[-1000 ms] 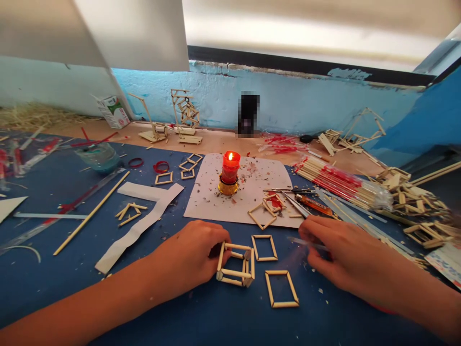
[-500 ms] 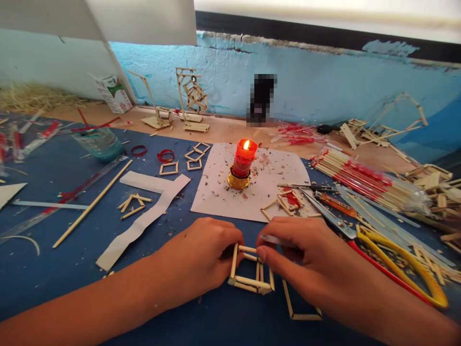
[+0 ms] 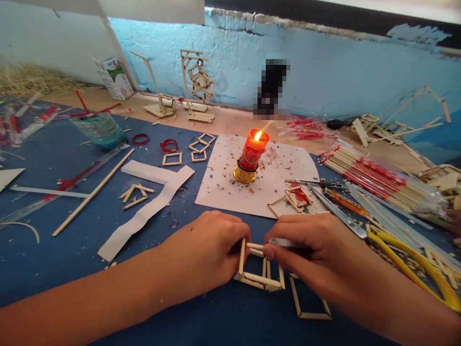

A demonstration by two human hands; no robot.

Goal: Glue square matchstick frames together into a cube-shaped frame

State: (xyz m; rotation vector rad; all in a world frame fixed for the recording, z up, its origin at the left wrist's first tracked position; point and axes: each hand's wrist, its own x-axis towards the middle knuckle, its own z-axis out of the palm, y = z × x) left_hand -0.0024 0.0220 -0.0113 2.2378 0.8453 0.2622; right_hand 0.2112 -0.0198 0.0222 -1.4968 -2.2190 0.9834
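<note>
My left hand (image 3: 216, 247) is closed around the left side of a small box-shaped frame (image 3: 260, 279) made of short wooden sticks, its fingertips partly hidden behind it. At the frame's upper right corner, my right hand (image 3: 306, 254) is pinched, thumb and fingers on the top stick. A pale, translucent strip (image 3: 284, 242) sticks out between the right hand's thumb and fingers. Flat on the blue surface beneath that hand lies a square of sticks (image 3: 312, 316), partly covered. Beyond the hands a lit red candle (image 3: 252, 150) leans slightly in a gold holder (image 3: 245, 174).
White paper (image 3: 216, 187) strewn with crumbs lies under the candle. Yellow-handled scissors (image 3: 414, 262) and bagged sticks (image 3: 382, 180) are at the right. At left are a cup of bluish liquid (image 3: 101, 132), a long stick (image 3: 94, 191) and paper strips (image 3: 144, 218). Stick models (image 3: 198, 86) stand behind.
The whole view has shifted a little, so things appear slightly rightward. Both hands remain at the stick frame; the pale strip in my right hand shows a bit more plainly.
</note>
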